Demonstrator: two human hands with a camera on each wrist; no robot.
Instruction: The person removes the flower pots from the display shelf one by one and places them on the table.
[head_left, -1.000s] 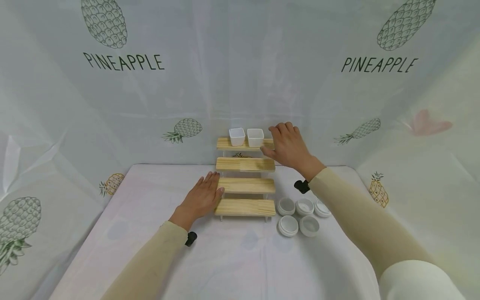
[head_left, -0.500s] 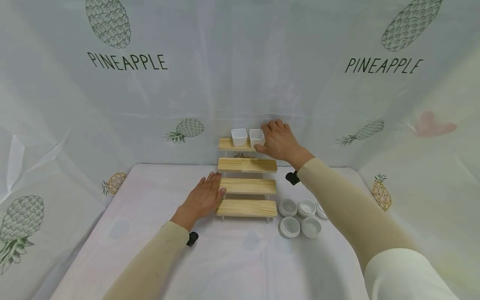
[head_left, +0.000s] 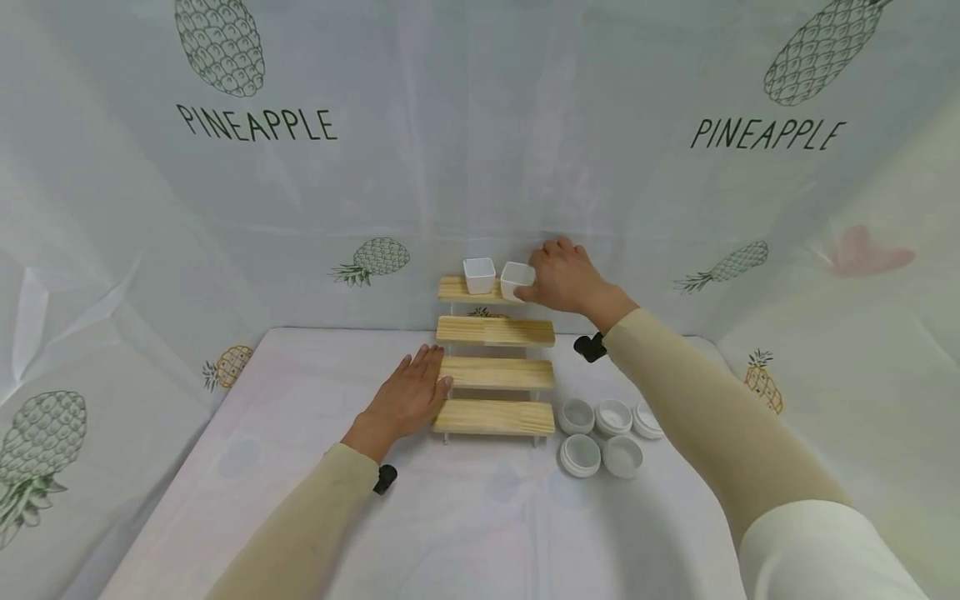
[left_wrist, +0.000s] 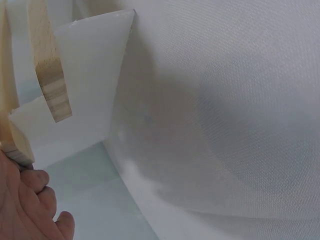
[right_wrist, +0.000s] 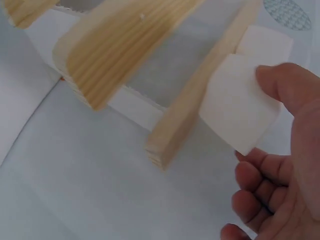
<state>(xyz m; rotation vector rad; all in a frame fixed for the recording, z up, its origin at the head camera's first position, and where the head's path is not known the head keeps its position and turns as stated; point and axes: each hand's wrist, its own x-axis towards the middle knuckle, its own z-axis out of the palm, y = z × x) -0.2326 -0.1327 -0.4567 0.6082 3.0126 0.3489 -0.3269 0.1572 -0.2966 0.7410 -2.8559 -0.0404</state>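
Observation:
A stepped wooden stand (head_left: pixel 495 373) has four plank shelves on clear supports. On the top shelf sits a square white cup (head_left: pixel 479 276). A second square white cup (head_left: pixel 516 279) beside it is tilted, and my right hand (head_left: pixel 567 279) pinches it between thumb and fingers. In the right wrist view the thumb lies on the near face of this cup (right_wrist: pixel 240 102), at the edge of the top plank. My left hand (head_left: pixel 405 392) rests against the stand's left side, its fingers pointing away from me. The left wrist view shows that hand (left_wrist: pixel 30 200) touching a plank end.
Several round white bowls (head_left: pixel 580 456) stand on the white-covered table (head_left: pixel 450 517), right of the stand. A pale curtain (head_left: pixel 480 150) printed with pineapples rises close behind the top shelf and along both sides.
My right hand has moved left to the right-hand square cup and taken hold of it. That cup now leans. My left hand has stayed against the stand.

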